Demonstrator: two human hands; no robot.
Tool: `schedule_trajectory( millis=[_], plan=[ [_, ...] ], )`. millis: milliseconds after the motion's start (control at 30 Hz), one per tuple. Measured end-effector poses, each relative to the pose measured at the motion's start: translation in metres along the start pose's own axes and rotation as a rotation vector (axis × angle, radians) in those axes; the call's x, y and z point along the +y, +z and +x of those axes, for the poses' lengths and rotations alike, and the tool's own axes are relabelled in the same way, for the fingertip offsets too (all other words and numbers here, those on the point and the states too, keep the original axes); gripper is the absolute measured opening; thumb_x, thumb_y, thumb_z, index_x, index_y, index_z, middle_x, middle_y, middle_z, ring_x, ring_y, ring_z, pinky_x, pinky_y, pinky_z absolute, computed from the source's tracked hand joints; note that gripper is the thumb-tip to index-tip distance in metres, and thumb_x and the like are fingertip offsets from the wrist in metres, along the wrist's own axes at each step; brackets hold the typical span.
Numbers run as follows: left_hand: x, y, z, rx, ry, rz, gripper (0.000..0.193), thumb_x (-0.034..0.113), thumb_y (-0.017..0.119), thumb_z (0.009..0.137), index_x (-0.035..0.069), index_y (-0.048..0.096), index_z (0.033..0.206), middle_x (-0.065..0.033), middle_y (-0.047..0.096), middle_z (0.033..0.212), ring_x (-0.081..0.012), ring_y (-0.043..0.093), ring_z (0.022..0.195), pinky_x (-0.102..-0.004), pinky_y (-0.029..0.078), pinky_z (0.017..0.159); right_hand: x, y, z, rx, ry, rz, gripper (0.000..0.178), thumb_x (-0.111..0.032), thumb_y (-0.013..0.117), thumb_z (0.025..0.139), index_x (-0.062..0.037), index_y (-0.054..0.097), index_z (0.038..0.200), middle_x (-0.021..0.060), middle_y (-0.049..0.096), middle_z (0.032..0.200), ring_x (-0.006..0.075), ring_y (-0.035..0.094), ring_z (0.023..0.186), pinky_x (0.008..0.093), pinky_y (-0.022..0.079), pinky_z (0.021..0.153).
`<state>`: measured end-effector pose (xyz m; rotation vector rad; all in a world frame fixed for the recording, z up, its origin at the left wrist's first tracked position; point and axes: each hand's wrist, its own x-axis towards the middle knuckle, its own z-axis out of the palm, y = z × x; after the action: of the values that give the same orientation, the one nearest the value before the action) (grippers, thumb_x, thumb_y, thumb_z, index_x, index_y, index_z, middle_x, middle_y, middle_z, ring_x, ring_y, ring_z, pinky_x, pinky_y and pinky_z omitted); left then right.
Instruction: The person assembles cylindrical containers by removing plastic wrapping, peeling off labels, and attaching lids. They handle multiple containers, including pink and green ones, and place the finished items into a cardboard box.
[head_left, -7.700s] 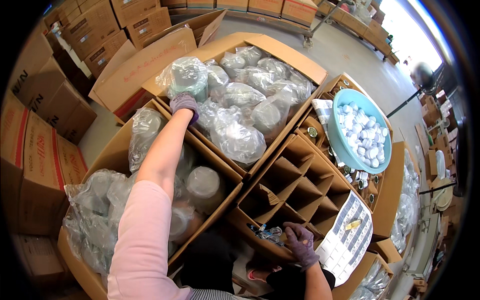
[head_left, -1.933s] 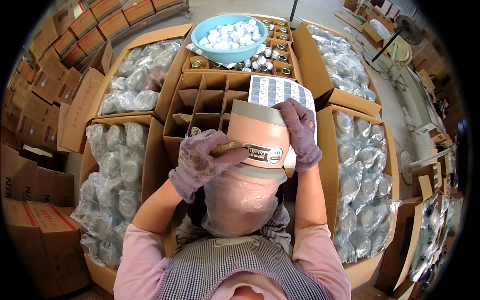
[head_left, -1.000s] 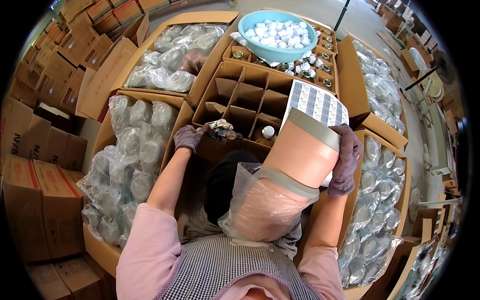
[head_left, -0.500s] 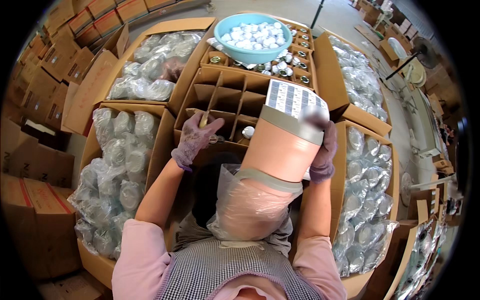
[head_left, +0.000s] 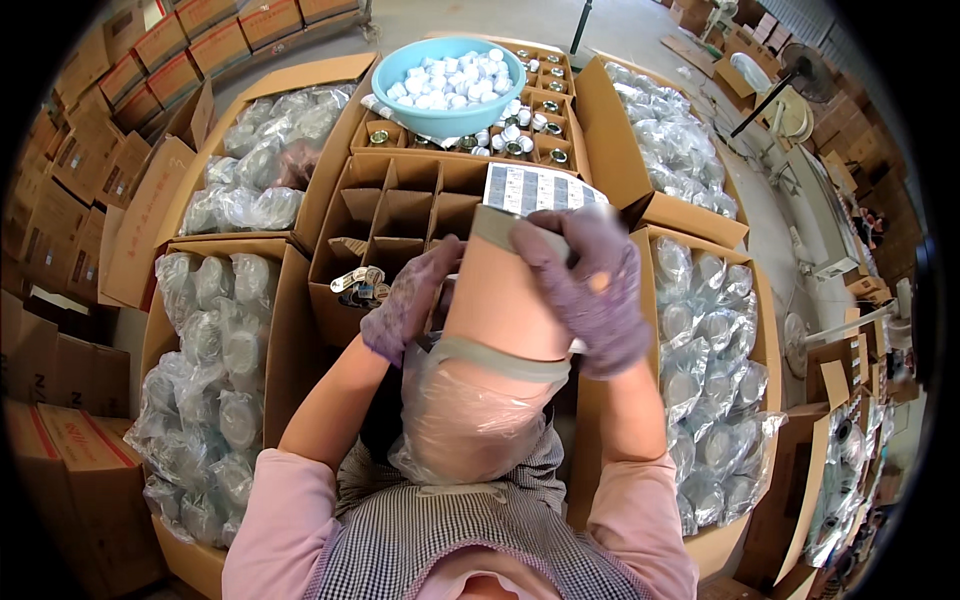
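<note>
"Container [head_left: 500, 310] first: where is it?"

"Tilted in front of the checked apron [head_left: 430, 545], pink with grey bands, its near end inside a clear plastic bag [head_left: 475, 425]."

"And the right hand [head_left: 590, 290]?"

"Purple-gloved, laid over the container's upper right side, fingers bent across the far end — motion blurs them, so I cannot tell how firmly they clasp it."

"The left hand [head_left: 412, 300]?"

"Gloved too, right beside the container's left wall, fingers curled toward it. Whether they hold anything, I cannot tell."

"What surrounds them?"

"Near the left hand, a divided carton [head_left: 395, 250] with small shiny pieces [head_left: 362, 287] at its near edge. Past the container, a printed sheet [head_left: 540, 185]; farther off, a blue basin [head_left: 440, 123] of white caps [head_left: 452, 80]."
</note>
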<state>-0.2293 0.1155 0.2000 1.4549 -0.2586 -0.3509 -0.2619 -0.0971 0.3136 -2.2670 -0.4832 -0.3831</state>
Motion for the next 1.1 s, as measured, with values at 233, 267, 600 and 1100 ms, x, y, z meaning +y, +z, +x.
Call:
schedule_trajectory(
  millis=[233,267,600,1100],
  plan=[
    [0.022,-0.006,-0.026,-0.320,-0.272,0.223,0.035,0.023,0.069,0.088,-0.001,0.066,0.113,-0.0049,0.065,0.087,-0.0043,0.057,0.055,-0.0197,0.041,0.046,0.098,0.011,-0.030,0.255,-0.359,0.954,0.040,-0.033,0.040,0.102,-0.0058,0.055,0.078,0.0090,0.060,0.073,0.0238,0.056,0.066,0.0370,0.049,0.070],
    [0.022,-0.011,-0.035,-0.364,0.152,0.479,0.034,0.027,0.073,0.086,0.002,0.069,0.109,-0.0031,0.064,0.084,-0.0070,0.057,0.060,-0.0218,0.043,0.050,0.123,0.005,-0.038,0.219,-0.287,0.772,0.028,-0.025,0.050,0.098,-0.0017,0.063,0.090,0.0123,0.067,0.080,0.0286,0.062,0.072,0.0387,0.051,0.075],
    [0.034,0.072,-0.140,0.397,0.417,0.816,0.041,0.028,0.085,0.075,0.005,0.061,0.099,-0.0111,0.063,0.074,-0.0253,0.065,0.062,-0.0333,0.053,0.059,0.012,-0.008,-0.010,0.000,-0.276,0.060,0.030,-0.011,0.043,0.097,-0.0026,0.067,0.112,0.0177,0.068,0.098,0.0299,0.067,0.089,0.0366,0.051,0.081],
    [0.055,0.029,-0.079,0.385,0.746,1.109,0.013,0.007,0.072,0.079,0.007,0.064,0.089,-0.0098,0.059,0.073,-0.0303,0.060,0.064,-0.0378,0.047,0.058,0.025,0.037,-0.013,0.234,-0.243,0.159,0.017,-0.011,0.053,0.097,-0.0032,0.067,0.100,0.0131,0.063,0.076,0.0312,0.059,0.075,0.0392,0.046,0.068]
  ],
)
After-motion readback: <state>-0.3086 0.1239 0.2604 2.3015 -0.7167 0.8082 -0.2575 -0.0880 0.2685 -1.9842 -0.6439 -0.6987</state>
